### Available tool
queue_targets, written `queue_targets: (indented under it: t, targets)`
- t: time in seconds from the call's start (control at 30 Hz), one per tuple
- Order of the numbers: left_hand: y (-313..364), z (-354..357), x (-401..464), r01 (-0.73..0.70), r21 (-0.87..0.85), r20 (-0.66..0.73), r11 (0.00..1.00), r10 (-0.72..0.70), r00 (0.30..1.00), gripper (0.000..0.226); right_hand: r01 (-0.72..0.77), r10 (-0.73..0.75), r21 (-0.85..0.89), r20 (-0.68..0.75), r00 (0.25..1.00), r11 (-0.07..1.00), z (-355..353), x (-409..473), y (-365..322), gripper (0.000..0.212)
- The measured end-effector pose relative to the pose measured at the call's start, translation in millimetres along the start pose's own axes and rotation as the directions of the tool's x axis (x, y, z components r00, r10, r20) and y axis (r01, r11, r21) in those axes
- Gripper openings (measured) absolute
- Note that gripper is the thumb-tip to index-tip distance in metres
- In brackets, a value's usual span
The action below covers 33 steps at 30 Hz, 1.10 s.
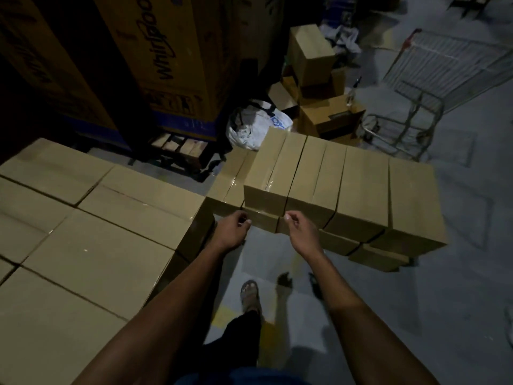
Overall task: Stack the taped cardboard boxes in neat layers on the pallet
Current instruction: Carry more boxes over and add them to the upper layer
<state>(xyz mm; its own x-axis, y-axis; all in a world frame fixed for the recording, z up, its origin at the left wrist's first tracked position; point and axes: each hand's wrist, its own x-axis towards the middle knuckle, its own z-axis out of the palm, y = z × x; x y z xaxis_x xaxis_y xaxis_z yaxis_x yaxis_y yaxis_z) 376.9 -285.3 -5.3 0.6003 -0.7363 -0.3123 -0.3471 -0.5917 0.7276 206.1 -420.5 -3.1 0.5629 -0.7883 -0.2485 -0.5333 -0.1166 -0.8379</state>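
A flat layer of taped cardboard boxes (94,223) fills the left of the view; the pallet under it is hidden. Ahead, a row of taped boxes (327,184) stands in two layers on the floor, with a lower box (227,184) at its left end. My left hand (233,232) and my right hand (301,232) reach forward with loosely curled fingers, just short of the near face of the leftmost box in that row. Neither hand holds anything.
Tall printed appliance cartons (155,56) stand at the back left. A white plastic bag (255,123), loose open boxes (313,68) and a metal trolley (433,87) sit behind the row. Grey concrete floor (458,287) lies to the right. My sandalled foot (249,294) is below.
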Motion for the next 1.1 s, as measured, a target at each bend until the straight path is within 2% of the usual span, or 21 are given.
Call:
queue_targets:
  t: [0.27, 0.63, 0.73, 0.93, 1.1]
  targets:
    - [11, -7, 158, 0.044, 0.039, 0.089, 0.998, -0.048, 0.995, 0.038, -0.111, 0.111, 0.002, -0.026, 0.994, 0.994, 2, 138, -14, 0.03]
    - [26, -7, 359, 0.005, 0.019, 0.079, 1.0, -0.006, 0.997, 0.033, -0.143, 0.143, -0.03, -0.002, 0.99, 0.989, 19, 329, 6, 0.025]
    - [13, 13, 421, -0.024, 0.078, 0.043, 0.997, 0.021, 0.999, 0.034, -0.116, 0.116, -0.02, 0.0, 0.993, 0.993, 33, 391, 32, 0.028]
    - [-41, 72, 552, -0.082, 0.192, 0.063, 0.978, 0.071, 0.995, 0.043, -0.108, 0.107, -0.039, -0.028, 0.994, 0.993, 73, 515, 117, 0.037]
    - [-101, 129, 662, -0.103, 0.245, 0.057, 0.964, 0.091, 0.994, 0.058, -0.014, 0.012, -0.012, -0.085, 0.996, 1.0, 104, 605, 194, 0.045]
